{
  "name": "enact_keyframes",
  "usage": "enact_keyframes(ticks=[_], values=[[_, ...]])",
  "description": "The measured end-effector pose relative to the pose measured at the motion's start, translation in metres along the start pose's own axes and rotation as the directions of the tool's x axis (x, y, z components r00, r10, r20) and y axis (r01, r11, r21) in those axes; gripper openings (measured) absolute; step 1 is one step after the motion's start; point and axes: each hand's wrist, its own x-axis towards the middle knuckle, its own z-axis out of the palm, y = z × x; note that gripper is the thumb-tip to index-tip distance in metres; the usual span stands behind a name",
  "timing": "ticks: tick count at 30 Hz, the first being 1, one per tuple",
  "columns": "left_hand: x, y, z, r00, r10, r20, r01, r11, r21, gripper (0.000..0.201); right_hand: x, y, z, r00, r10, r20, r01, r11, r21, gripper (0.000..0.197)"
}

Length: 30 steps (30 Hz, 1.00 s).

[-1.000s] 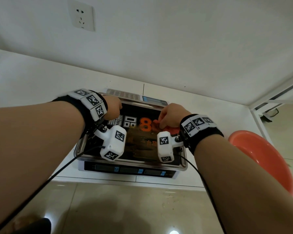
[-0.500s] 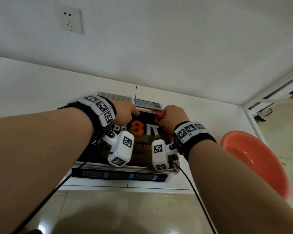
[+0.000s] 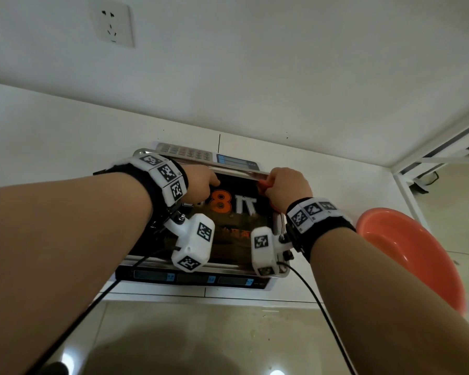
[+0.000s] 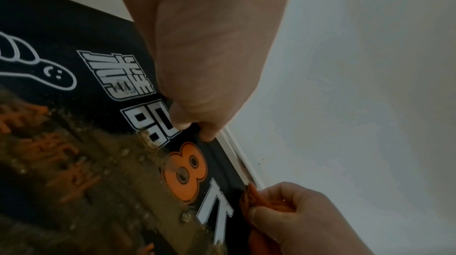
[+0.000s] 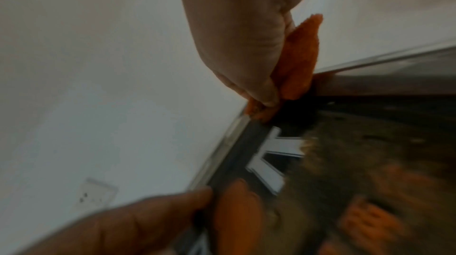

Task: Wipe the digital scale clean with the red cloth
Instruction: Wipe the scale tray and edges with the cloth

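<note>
The digital scale (image 3: 195, 278) stands on a white ledge by the wall. Its steel platter (image 4: 231, 142) carries a black printed sheet with an orange "8" and brown grime across the middle. My right hand (image 3: 284, 185) grips the bunched red cloth (image 3: 263, 182) and presses it into the platter's far right corner; the cloth (image 5: 298, 54) sticks out beside the thumb. My left hand (image 3: 214, 182) rests on the far edge of the platter, left of the "8". Its thumb and forefinger tips (image 4: 207, 134) touch the sheet by the rim. It holds nothing.
An orange plastic basin (image 3: 417, 253) stands to the right of the ledge, near my right forearm. A wall socket (image 3: 111, 23) is high on the left. The scale's keypad (image 3: 184, 151) faces the wall. Glossy floor tiles (image 3: 201, 334) lie below the ledge.
My right hand has slid the cloth from the platter's middle right to its far right corner. My left hand has shifted right along the far edge.
</note>
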Motion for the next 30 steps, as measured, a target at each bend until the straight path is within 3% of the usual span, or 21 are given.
enact_keyframes(ticks=[4, 7, 10, 12, 18, 23, 27, 30], values=[[-0.006, 0.000, 0.001, 1.000, 0.007, -0.011, -0.007, 0.999, 0.036, 0.056, -0.006, -0.006, 0.005, 0.996, -0.003, 0.093, 0.016, 0.990, -0.141, 0.023], [-0.008, 0.004, 0.001, 1.000, 0.004, 0.003, -0.005, 0.997, 0.079, 0.056, -0.013, -0.008, -0.005, 0.965, -0.021, 0.262, 0.039, 0.997, -0.062, 0.017], [-0.009, 0.007, 0.000, 1.000, 0.000, 0.009, -0.001, 0.993, 0.121, 0.056, -0.014, -0.004, -0.013, 0.991, -0.015, 0.134, 0.004, 0.996, 0.085, 0.009], [-0.009, 0.008, 0.000, 1.000, 0.001, 0.012, -0.003, 0.989, 0.148, 0.055, -0.010, -0.001, -0.011, 0.999, -0.010, 0.032, 0.009, 1.000, 0.022, 0.012], [-0.007, 0.007, 0.003, 1.000, 0.000, 0.019, -0.002, 0.993, 0.117, 0.058, -0.017, -0.002, 0.013, 0.998, -0.017, 0.063, 0.025, 0.991, -0.131, 0.032], [-0.007, 0.007, 0.003, 1.000, -0.012, 0.019, 0.009, 0.994, 0.113, 0.055, -0.022, -0.008, 0.003, 0.978, -0.011, 0.211, 0.017, 1.000, -0.026, 0.020], [-0.007, 0.009, 0.002, 0.999, -0.019, 0.034, 0.013, 0.988, 0.152, 0.056, -0.019, 0.002, -0.005, 0.997, 0.021, 0.074, -0.032, 0.989, 0.147, 0.013], [-0.006, 0.011, 0.001, 0.999, -0.016, 0.048, 0.007, 0.983, 0.186, 0.055, -0.025, 0.005, 0.003, 0.995, 0.034, 0.096, -0.039, 0.998, 0.044, 0.024]])
